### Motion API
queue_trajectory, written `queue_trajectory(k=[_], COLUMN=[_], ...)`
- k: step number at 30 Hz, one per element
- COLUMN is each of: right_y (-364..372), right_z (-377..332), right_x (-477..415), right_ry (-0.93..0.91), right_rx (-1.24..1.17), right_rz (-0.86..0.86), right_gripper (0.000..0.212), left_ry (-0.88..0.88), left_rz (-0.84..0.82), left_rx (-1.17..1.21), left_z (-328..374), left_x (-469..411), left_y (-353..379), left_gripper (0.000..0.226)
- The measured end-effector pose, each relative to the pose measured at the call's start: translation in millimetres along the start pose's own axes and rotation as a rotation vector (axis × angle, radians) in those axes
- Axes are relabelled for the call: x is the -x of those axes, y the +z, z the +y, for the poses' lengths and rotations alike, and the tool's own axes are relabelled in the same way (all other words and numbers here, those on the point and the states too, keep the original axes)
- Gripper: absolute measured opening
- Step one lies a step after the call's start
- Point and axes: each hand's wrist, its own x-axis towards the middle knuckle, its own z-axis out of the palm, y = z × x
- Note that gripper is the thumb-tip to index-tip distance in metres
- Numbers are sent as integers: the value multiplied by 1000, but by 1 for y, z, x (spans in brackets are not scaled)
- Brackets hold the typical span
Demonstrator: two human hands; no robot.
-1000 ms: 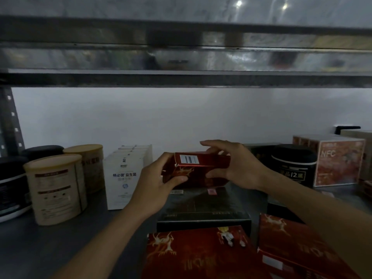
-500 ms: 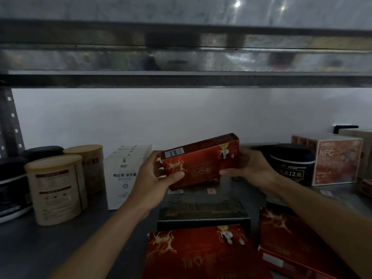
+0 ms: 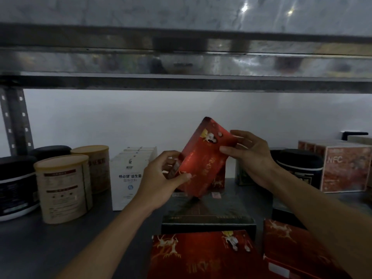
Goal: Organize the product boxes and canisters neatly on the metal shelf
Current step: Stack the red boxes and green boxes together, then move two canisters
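A red box (image 3: 203, 158) with gold deer print is tilted steeply, one corner up, above a dark flat box (image 3: 207, 215) on the metal shelf (image 3: 60, 244). My left hand (image 3: 161, 180) pinches its lower left corner. My right hand (image 3: 249, 156) holds its upper right edge with thumb and fingers. Two more red boxes lie in front: one at centre (image 3: 201, 256), one at right (image 3: 291, 250).
Two tan canisters (image 3: 64, 188) and black canisters (image 3: 16, 184) stand at left, beside a row of white boxes (image 3: 128, 174). At right are a black canister (image 3: 298, 168), a small dark green box (image 3: 243, 177) and NFC cartons (image 3: 344, 168). An upper shelf beam (image 3: 181, 83) hangs overhead.
The red box went from lying nearly level in both hands to being lifted and turned steeply onto one corner. My right hand rose with its upper end.
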Motion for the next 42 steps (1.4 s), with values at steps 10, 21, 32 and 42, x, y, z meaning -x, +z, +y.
queue_trajectory(k=[10,21,32,42], right_y=[24,20,11,-5], right_z=[-14,-10,-32,-14], right_x=[13,21,21,23], right_ry=[-55,9,-148,-149], right_rx=[63,310,627,780], right_rz=[-93,-439,-495,-398], right_gripper=[61,93,67,68], left_ry=[-55,-47,101,9], left_rz=[-86,21,19,-74], left_rx=[136,218,-92,-186], left_z=[5,6,-4,-18], left_x=[4,-1,3,6], left_y=[13,3,-2,0], left_gripper=[82,115,55,48])
